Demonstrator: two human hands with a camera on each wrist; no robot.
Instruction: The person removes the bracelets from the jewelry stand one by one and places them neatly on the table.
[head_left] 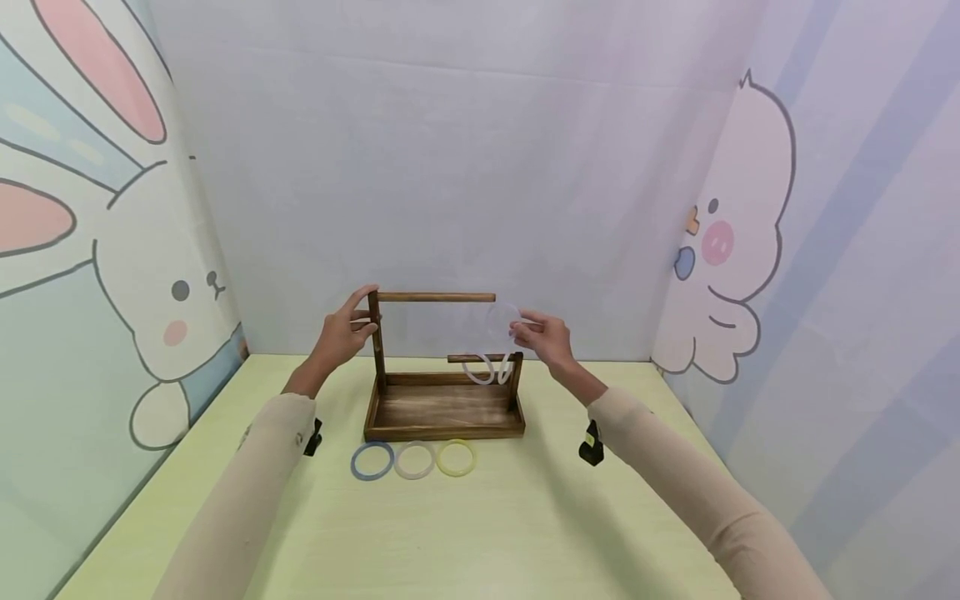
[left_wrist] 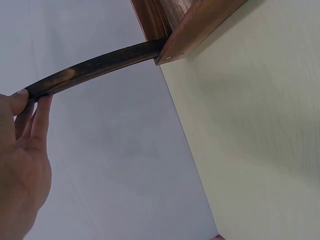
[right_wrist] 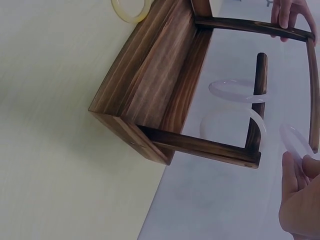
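Note:
A dark brown wooden rack has a tray base (head_left: 442,433), a tall left post (head_left: 378,358) with a long upper bar (head_left: 435,297), and a short right post (head_left: 514,379) with a lower bar (head_left: 457,359). Near the top of the tall post, my left hand (head_left: 343,333) grips the wood between thumb and fingers. My right hand (head_left: 546,337) pinches a pale translucent purple ring (right_wrist: 284,134) close to the upper bar's free right end. Two rings hang on the lower bar, a pale purple one (right_wrist: 235,100) and a whitish one (right_wrist: 257,117).
In front of the tray, a blue ring (head_left: 372,477), a pale clear ring (head_left: 415,477) and a yellow ring (head_left: 456,474) lie in a row on the light table (head_left: 450,542). Cloth walls with cartoon animals (head_left: 742,208) enclose the table at the back and sides.

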